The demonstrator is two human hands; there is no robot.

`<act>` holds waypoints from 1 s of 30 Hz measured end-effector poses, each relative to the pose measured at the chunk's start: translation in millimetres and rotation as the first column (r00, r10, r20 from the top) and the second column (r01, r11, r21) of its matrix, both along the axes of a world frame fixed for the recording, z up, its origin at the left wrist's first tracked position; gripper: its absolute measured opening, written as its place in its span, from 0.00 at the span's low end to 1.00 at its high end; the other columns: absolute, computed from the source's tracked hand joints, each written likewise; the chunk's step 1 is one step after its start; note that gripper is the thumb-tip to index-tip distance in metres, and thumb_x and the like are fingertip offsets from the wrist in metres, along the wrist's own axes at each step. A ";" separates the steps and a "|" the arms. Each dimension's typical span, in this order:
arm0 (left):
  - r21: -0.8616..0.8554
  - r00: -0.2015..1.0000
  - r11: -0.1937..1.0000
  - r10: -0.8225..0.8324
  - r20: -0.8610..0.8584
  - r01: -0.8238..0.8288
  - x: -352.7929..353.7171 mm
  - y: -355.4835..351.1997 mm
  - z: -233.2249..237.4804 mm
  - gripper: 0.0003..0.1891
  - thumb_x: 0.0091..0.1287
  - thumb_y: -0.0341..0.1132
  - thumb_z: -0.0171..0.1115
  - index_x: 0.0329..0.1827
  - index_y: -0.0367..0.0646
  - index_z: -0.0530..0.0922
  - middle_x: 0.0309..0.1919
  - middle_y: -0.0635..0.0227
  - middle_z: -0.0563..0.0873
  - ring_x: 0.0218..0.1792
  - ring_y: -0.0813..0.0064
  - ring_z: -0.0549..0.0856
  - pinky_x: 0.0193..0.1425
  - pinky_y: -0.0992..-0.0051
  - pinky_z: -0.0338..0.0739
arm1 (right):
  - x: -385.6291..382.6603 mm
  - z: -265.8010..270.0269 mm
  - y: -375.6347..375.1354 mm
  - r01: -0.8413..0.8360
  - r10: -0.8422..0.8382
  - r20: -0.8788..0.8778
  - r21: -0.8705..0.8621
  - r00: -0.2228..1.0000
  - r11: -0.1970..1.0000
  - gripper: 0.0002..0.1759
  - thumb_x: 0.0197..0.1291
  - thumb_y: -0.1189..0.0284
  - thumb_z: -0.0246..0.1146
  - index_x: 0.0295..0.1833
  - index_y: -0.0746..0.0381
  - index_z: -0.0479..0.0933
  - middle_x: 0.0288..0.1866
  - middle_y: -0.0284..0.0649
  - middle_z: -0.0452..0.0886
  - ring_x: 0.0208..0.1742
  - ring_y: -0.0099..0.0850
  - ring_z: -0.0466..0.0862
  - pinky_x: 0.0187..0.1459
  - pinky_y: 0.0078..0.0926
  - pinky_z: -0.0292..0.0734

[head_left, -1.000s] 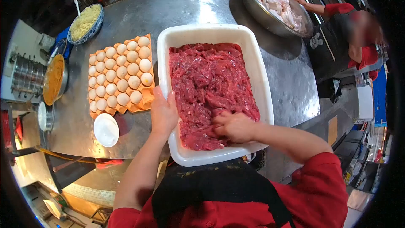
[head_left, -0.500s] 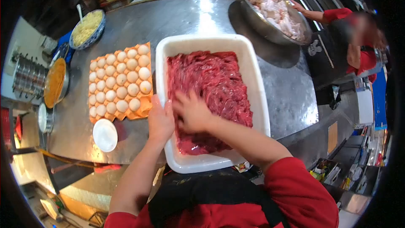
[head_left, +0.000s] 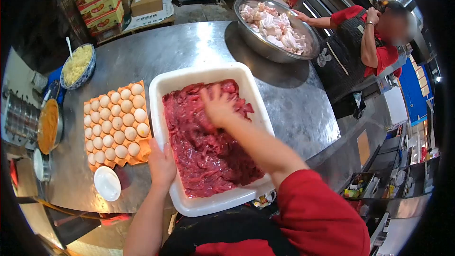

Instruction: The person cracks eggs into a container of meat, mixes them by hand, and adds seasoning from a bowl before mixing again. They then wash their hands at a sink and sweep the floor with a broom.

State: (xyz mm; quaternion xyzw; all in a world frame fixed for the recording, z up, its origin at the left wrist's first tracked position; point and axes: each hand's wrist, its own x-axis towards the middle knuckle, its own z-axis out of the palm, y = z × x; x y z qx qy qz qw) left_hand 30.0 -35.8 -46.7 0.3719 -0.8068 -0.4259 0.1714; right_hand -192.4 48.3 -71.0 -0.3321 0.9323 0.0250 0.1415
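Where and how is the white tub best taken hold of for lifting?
I'd grip the white tub by the rims of its two long sides, one hand coming from the left, one from the right. It is oblong, sits upright and carries a broad load of raw meat, so opposed holds should balance best. The left hand is at the left rim.

Red meat (head_left: pixel 199 147); white tub (head_left: pixel 201 71); orange egg tray (head_left: pixel 143 150); blue patterned bowl (head_left: pixel 88 73).
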 end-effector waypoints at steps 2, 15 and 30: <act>-0.072 1.000 0.997 -0.007 0.016 0.008 0.8 -0.5 -1.9 0.18 0.70 0.36 0.52 0.55 0.32 0.66 0.35 0.36 0.81 0.39 0.37 0.80 0.41 0.51 0.73 | 50.4 -5.5 -3.3 -0.242 0.241 -0.026 -0.039 0.970 0.969 0.49 0.53 0.70 0.63 0.78 0.58 0.44 0.79 0.58 0.40 0.73 0.67 0.53 0.60 0.66 0.66; -0.085 0.999 0.996 0.002 0.053 0.003 -0.4 -1.1 -2.1 0.18 0.70 0.38 0.52 0.53 0.31 0.65 0.32 0.36 0.81 0.35 0.36 0.80 0.37 0.49 0.73 | 1.3 49.7 116.3 -0.258 0.282 0.142 -0.169 0.949 0.951 0.24 0.52 0.68 0.66 0.55 0.62 0.72 0.56 0.56 0.71 0.55 0.54 0.77 0.52 0.48 0.76; -0.043 1.000 0.999 0.008 0.027 -0.007 0.3 -0.5 0.3 0.15 0.71 0.41 0.52 0.48 0.37 0.64 0.30 0.36 0.80 0.35 0.35 0.80 0.37 0.46 0.72 | 102.9 58.5 94.1 -0.754 0.777 0.159 -0.189 0.609 0.629 0.20 0.46 0.62 0.66 0.48 0.54 0.78 0.48 0.44 0.74 0.53 0.46 0.76 0.50 0.44 0.74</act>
